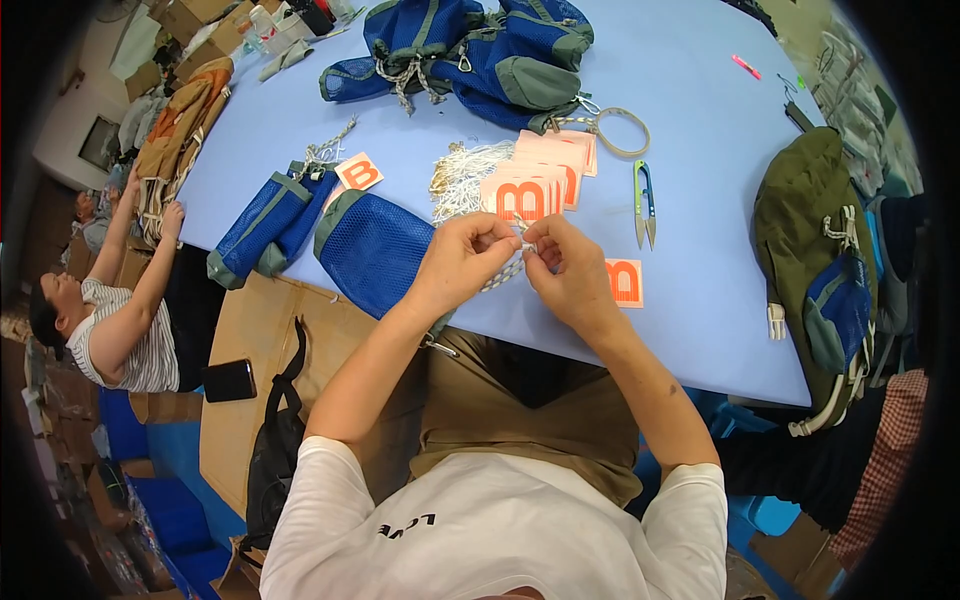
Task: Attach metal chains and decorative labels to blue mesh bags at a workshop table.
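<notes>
My left hand and my right hand meet over the near edge of the table, fingertips pinched together. Between them is a small light piece of cord, largely covered by the fingers. A grey-and-white patterned drawcord hangs below the hands, beside a blue mesh bag with grey-green trim that lies left of my left wrist. Just beyond the fingers are a stack of pink cards with orange print and a bundle of white strings. One more card lies beside my right hand.
Thread snips and a tape ring lie at the right. Blue mesh bags are piled at the back; another bag with a card lies left. An olive bag covers the right edge. A co-worker handles an orange-brown bag.
</notes>
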A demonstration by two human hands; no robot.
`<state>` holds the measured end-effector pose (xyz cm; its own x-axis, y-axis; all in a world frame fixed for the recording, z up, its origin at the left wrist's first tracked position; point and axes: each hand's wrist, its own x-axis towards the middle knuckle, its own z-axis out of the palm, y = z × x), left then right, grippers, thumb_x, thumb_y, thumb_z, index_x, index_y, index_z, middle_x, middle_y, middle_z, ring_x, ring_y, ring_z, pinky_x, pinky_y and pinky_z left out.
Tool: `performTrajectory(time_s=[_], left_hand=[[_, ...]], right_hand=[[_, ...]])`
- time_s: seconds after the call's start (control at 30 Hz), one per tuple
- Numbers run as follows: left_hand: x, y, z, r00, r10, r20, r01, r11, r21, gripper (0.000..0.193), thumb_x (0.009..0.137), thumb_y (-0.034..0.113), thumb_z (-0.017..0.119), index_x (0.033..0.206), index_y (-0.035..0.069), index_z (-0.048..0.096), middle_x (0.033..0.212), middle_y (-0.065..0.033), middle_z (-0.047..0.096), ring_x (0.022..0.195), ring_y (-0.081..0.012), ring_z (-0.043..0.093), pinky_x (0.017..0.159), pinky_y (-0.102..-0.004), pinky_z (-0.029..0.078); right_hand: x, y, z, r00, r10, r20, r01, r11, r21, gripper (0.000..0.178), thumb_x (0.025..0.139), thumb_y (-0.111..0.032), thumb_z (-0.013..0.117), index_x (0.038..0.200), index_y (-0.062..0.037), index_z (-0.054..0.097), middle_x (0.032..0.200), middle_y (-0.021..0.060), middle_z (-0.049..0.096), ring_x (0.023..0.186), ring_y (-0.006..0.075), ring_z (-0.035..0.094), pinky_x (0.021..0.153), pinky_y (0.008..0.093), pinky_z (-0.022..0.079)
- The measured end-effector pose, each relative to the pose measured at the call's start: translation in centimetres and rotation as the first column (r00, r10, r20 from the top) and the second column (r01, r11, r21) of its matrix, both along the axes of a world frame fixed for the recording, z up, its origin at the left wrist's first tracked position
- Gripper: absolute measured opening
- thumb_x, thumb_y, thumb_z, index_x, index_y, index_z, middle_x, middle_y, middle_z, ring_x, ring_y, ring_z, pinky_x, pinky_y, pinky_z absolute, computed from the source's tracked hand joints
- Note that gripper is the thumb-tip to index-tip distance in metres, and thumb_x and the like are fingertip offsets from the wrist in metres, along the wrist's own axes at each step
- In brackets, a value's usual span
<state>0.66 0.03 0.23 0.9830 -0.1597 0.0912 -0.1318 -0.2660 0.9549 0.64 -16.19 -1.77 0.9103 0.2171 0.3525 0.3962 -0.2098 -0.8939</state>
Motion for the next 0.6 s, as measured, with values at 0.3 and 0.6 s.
performTrajectory(time_s=[0.3, 0.6], left_hand=[[0.25, 0.5, -0.01, 0.991, 0.016, -0.134, -0.017, 1.0, -0.01, 0.015, 0.08, 0.013, 0.062, 0.073, 0.0, 0.062, 0.063, 0.0035, 0.055, 0.056, -0.0019, 0.043, 0.05, -0.0195, 0.034], [0.39, 0.88, -0.32, 0.981, -0.018, -0.192, 0.002, 0.997, -0.082, 0.014, 0.08, 0.013, 0.062, 0.075, 0.0, 0.064, 0.064, 0.0024, 0.056, 0.059, -0.0026, 0.046, 0.052, -0.0187, 0.035]], right_hand=[[0.06, 0.06, 0.07, 0.994, -0.023, 0.109, 0.024, 1.0, -0.013, 0.018, 0.072, 0.001, 0.063, 0.086, -0.0023, 0.054, 0.072, 0.0098, 0.054, 0.062, 0.0209, 0.055, 0.056, 0.031, 0.047], [-0.13, 0.01, -0.08, 0.981, -0.054, 0.184, 0.074, 0.992, -0.107, 0.014, 0.072, -0.003, 0.065, 0.084, -0.0036, 0.057, 0.07, 0.0093, 0.056, 0.064, 0.024, 0.057, 0.057, 0.0344, 0.046]])
